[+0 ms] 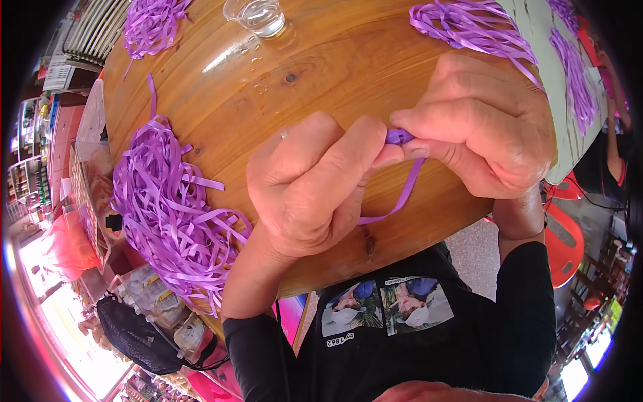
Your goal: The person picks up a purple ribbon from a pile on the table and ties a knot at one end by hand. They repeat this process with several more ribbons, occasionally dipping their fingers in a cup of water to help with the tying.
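Between both hands, above the wooden table (321, 74), is a purple ribbon (400, 137) with a small folded or knotted part at my fingertips. My left hand (315, 177) pinches its left side between thumb and forefinger. From the other side my right hand (479, 124) grips it the same way, fingers curled in. A loose tail of the ribbon hangs below and curves left behind my left hand. Fingers partly hide the folded part, so its exact shape cannot be told. Beside my left forearm lies a big tangled heap of purple ribbons (167, 208).
A clear plastic cup (258, 17) of water stands at the far side, with drops beside it. Purple ribbon bundles lie at the far left (153, 27) and far right (472, 30). A pale table (546, 74) adjoins on the right, near an orange chair (562, 244).
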Demonstrator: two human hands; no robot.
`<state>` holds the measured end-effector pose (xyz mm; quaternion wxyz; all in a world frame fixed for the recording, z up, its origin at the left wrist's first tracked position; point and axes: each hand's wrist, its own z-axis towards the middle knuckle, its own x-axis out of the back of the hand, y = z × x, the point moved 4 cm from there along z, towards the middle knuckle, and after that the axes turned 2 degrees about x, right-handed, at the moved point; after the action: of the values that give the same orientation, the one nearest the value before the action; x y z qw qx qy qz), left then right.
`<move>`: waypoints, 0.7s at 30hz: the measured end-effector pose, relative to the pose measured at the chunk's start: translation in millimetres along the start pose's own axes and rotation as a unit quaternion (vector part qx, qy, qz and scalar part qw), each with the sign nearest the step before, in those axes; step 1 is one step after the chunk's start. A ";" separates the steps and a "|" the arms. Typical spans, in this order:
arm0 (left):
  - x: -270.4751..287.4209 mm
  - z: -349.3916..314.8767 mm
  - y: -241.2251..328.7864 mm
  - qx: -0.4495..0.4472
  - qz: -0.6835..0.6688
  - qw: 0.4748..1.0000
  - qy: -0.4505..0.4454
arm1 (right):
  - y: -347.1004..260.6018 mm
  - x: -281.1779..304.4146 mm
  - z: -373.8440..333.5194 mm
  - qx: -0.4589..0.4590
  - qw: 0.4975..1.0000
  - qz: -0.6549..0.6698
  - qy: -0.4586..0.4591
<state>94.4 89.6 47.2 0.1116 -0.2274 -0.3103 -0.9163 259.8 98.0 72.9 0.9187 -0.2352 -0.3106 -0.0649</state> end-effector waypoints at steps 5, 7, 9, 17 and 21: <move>-1.5 3.1 -3.5 -0.002 -0.054 0.998 -0.023 | -1.6 -1.5 0.0 0.005 1.000 0.006 0.012; -2.1 2.9 -4.0 0.024 -0.105 0.994 -0.027 | -1.5 -1.4 -0.1 0.013 1.000 0.009 0.017; -1.1 2.3 -2.9 0.062 -0.115 0.990 -0.046 | -1.1 -1.3 -0.2 0.020 0.999 0.010 0.023; -2.8 1.0 -4.7 0.148 -0.192 0.969 -0.054 | -3.9 -4.8 -2.8 0.082 0.993 -0.054 0.061; -5.2 1.3 -3.5 0.162 -0.198 0.966 -0.045 | -6.0 -4.7 -3.1 0.111 0.986 -0.102 0.067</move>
<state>98.1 93.5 43.8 -0.0511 -0.1811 -0.4979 -0.8466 256.2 91.1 70.3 0.9465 -0.0938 -0.2757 -0.1389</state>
